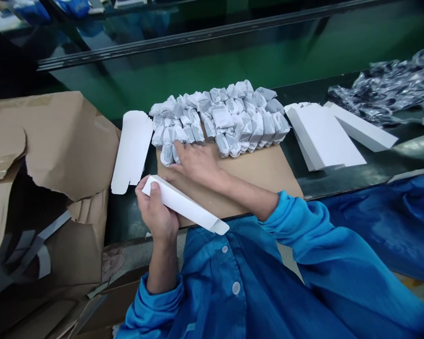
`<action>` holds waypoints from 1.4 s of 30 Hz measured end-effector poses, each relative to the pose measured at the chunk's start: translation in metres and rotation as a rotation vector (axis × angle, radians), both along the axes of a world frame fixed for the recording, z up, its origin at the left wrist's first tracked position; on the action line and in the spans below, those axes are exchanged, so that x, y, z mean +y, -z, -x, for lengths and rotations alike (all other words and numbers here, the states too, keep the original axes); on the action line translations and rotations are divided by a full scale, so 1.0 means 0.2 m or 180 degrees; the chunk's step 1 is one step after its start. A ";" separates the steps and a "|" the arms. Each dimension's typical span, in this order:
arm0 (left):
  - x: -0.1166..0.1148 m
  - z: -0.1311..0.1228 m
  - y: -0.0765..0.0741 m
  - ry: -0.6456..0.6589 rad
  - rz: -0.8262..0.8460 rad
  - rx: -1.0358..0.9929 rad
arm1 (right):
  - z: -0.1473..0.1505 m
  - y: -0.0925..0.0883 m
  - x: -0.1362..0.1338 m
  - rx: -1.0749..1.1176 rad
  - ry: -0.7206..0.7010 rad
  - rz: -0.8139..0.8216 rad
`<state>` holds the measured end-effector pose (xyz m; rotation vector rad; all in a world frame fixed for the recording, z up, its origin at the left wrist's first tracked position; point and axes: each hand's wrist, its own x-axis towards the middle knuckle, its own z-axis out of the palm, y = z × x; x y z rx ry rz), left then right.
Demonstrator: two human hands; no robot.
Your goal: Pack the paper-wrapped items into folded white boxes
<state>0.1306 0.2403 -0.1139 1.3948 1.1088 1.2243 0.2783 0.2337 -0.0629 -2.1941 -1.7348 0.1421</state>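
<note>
My left hand is wrapped round a long, narrow white carton, its thumb pressed on the upper face. The carton is tilted, and a flap sticks out at its end near my body. My right hand reaches to the front left of a pile of small packets wrapped in white paper. Its index finger and thumb close on a wrapped packet there, partly hidden by the fingers. Under the pile lies a brown cardboard sheet.
A flattened white carton lies left of the pile. To the right are more white cartons and clear plastic bags with dark contents. A torn cardboard box stands at the left. A green wall runs behind.
</note>
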 end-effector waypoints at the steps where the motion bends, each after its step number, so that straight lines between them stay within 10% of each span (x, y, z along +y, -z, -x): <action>1: 0.02 0.01 0.00 -0.0018 -0.0064 0.0079 | 0.00 0.01 0.02 -0.0043 -0.0037 0.0067; 10: 0.07 0.10 -0.01 0.0197 -0.1644 0.1941 | -0.25 0.01 -0.48 0.1382 0.0033 0.0395; 18: 0.01 0.19 -0.14 0.3757 -0.3147 0.2791 | -0.15 0.12 -0.54 -0.0257 -0.0077 -0.0144; 24: 0.04 0.03 -0.12 0.3056 -0.3077 0.3237 | -0.27 0.16 -0.66 -0.0184 0.0155 0.0006; 32: -0.03 -0.05 -0.10 0.3536 -0.3432 0.2808 | -0.29 0.09 -0.97 0.0586 0.0556 -0.0520; 38: -0.02 -0.01 -0.09 0.3585 -0.3365 0.2373 | -0.15 0.12 -0.90 0.1168 -0.0545 -0.0300; 42: 0.00 -0.01 -0.08 0.3447 -0.3333 0.2306 | -0.06 0.17 -0.81 0.0657 -0.0216 -0.0343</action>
